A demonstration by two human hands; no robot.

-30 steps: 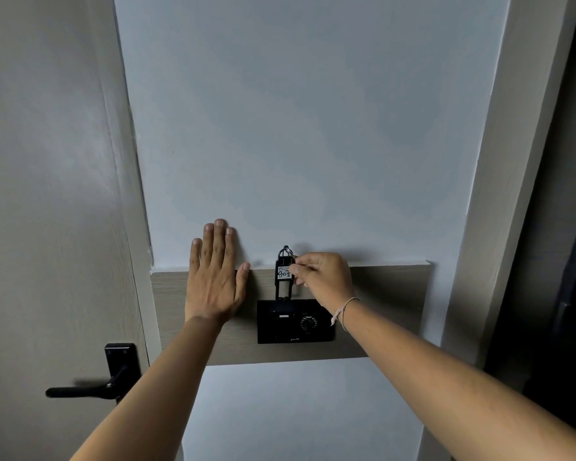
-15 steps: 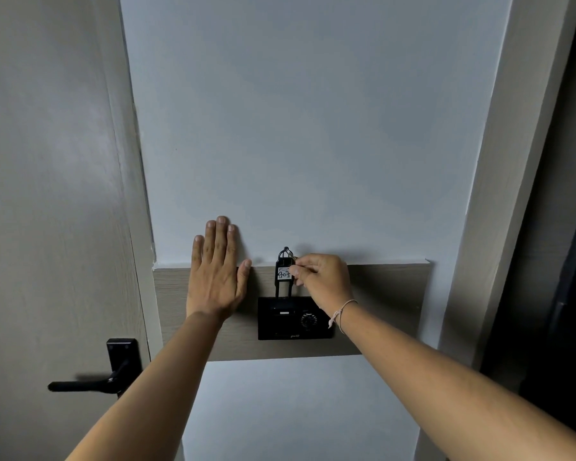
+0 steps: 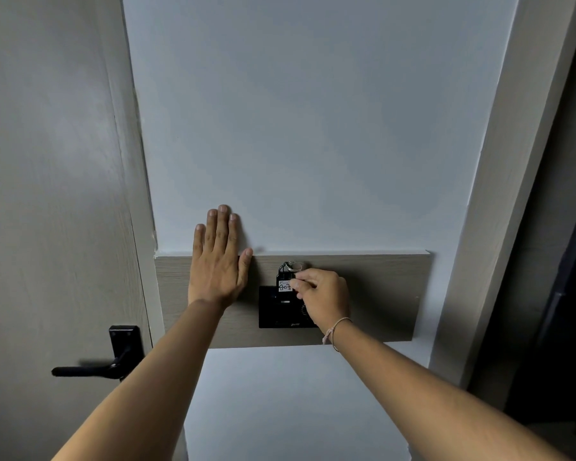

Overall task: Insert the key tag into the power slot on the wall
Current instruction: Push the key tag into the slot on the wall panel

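A black power slot panel (image 3: 275, 311) is fixed on a wood strip (image 3: 383, 297) across the white wall. A black key tag (image 3: 285, 282) with a white label and a metal ring on top stands upright, its lower end sunk into the top of the panel. My right hand (image 3: 323, 296) pinches the tag's right side with thumb and fingers and covers the panel's right half. My left hand (image 3: 218, 261) lies flat on the wall to the left of the panel, fingers together, holding nothing.
A grey door with a black lever handle (image 3: 97, 367) is at the left. A pale door frame (image 3: 499, 194) and a dark opening (image 3: 566, 294) stand at the right.
My right hand has pushed the key tag down, so less of it shows above the panel. My left hand stays flat on the wall.
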